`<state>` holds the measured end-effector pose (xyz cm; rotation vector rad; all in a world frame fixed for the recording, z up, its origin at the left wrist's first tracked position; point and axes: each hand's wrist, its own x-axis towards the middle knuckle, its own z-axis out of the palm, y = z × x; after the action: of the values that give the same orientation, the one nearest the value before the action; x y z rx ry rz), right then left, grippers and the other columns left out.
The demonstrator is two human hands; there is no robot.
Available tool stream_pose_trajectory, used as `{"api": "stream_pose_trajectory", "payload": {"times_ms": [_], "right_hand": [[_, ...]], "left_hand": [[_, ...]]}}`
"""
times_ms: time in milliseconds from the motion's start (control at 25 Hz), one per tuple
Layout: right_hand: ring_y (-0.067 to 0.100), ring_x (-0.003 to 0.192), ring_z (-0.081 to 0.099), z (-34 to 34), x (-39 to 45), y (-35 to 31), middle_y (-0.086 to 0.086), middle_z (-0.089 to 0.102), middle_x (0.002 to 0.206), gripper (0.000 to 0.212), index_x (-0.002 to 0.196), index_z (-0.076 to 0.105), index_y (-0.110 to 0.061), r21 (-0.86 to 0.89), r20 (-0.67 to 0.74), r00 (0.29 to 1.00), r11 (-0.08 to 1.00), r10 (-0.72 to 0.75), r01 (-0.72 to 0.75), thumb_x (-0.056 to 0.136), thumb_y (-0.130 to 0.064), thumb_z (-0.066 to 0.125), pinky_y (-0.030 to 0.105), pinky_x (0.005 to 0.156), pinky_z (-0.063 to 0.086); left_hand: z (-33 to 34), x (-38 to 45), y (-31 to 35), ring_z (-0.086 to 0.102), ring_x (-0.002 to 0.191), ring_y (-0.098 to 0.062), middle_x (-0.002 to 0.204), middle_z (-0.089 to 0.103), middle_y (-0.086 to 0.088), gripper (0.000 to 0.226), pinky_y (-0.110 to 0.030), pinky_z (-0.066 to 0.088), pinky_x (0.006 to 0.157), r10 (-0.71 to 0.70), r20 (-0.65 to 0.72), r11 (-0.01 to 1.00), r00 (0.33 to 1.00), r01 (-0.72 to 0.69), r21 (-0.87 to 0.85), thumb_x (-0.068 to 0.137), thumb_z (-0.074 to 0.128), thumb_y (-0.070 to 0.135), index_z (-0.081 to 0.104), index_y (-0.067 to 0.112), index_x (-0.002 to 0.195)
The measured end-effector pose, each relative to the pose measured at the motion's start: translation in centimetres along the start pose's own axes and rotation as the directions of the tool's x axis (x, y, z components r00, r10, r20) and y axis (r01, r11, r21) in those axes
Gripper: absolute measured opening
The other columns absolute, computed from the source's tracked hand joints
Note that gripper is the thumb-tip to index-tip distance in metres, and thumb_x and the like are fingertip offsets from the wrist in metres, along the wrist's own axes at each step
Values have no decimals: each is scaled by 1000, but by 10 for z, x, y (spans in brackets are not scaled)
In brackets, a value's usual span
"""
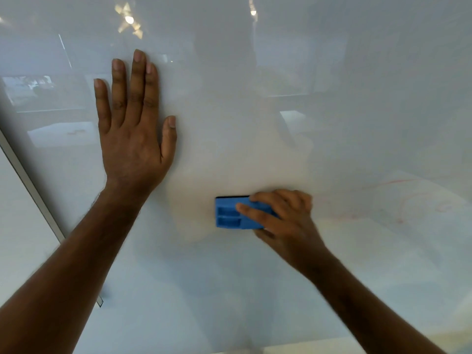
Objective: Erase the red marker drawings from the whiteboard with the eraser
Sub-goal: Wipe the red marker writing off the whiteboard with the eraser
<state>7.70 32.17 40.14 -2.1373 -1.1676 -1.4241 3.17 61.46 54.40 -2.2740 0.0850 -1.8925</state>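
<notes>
One right hand (283,218) gripping eraser (235,213), whiteboard (332,98)

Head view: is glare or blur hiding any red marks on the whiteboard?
Head view: ceiling-light glare sits top left, away from the work; the right hand is slightly motion-blurred on the blue plastic eraser; faint red marker traces stay readable at right.

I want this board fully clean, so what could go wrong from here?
1. Faint red traces lie right of the eraser; strokes staying central could miss them.
2. The right hand grips only the eraser's right end, so pressure may be uneven and smear.
3. The left hand lies flat on the board and may leave prints.
</notes>
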Motion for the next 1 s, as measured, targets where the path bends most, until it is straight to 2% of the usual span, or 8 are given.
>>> {"api": "stream_pose_trajectory", "payload": {"times_ms": [160,280,400,520,640,720,840,1000], "right_hand": [[22,120,61,46,-36,-42,-8,61,139,45,147,55,-40,36,110,970,976,-219,216,106,-22,59,42,101,37],[21,119,61,44,-67,-23,-9,61,139,40,145,56,-41,41,191,934,953,-301,299,108,-24,55,38,101,36],[21,119,61,20,-71,9,-9,62,137,37,141,59,-42,40,208,936,959,-283,281,109,-25,50,39,98,34],[21,118,56,-4,-33,21,-9,62,135,55,141,57,-43,-23,121,980,987,-155,159,92,-25,72,42,96,34],[22,118,54,-4,16,1,-9,62,133,63,140,58,-41,26,0,1000,1000,15,-15,83,-25,79,40,100,31],[22,118,54,11,27,-24,-8,62,135,56,141,59,-42,33,-15,1000,999,-18,18,90,-24,73,42,99,34],[21,121,57,35,-7,-38,-8,62,137,42,144,58,-42,12,77,979,982,-189,189,106,-24,52,42,97,37],[22,121,60,27,-76,-2,-6,61,139,42,144,57,-40,-1,173,951,966,-255,259,106,-23,59,41,102,37]], "left_hand": [[-1,-1,-1,17,164,-47,178,20,-23,65,-59,8,134,1,8,1000,1000,-1,1,116,32,34,19,2,171],[-1,0,-1,17,164,-47,178,20,-23,65,-60,8,134,9,14,1000,1000,-9,-2,116,32,35,19,1,171],[-1,-1,0,17,164,-47,178,21,-23,65,-60,9,134,0,2,1000,1000,0,3,116,33,34,20,1,171],[0,-1,0,18,164,-48,178,21,-23,65,-61,9,134,4,3,1000,1000,-4,8,116,34,33,20,1,170],[0,-1,0,18,164,-48,178,22,-23,65,-61,10,134,-1,8,1000,1000,1,-1,116,34,33,20,0,170],[0,-1,-1,19,164,-48,178,22,-23,65,-61,10,134,3,10,1000,1000,-3,-5,116,33,34,21,1,170],[0,-1,0,20,163,-49,177,23,-24,65,-62,11,133,13,0,1000,1000,-13,-14,116,33,34,21,0,170],[-1,-2,1,19,163,-50,177,23,-25,65,-65,12,133,6,3,1000,1000,-5,-13,117,31,34,21,-1,170]]}}
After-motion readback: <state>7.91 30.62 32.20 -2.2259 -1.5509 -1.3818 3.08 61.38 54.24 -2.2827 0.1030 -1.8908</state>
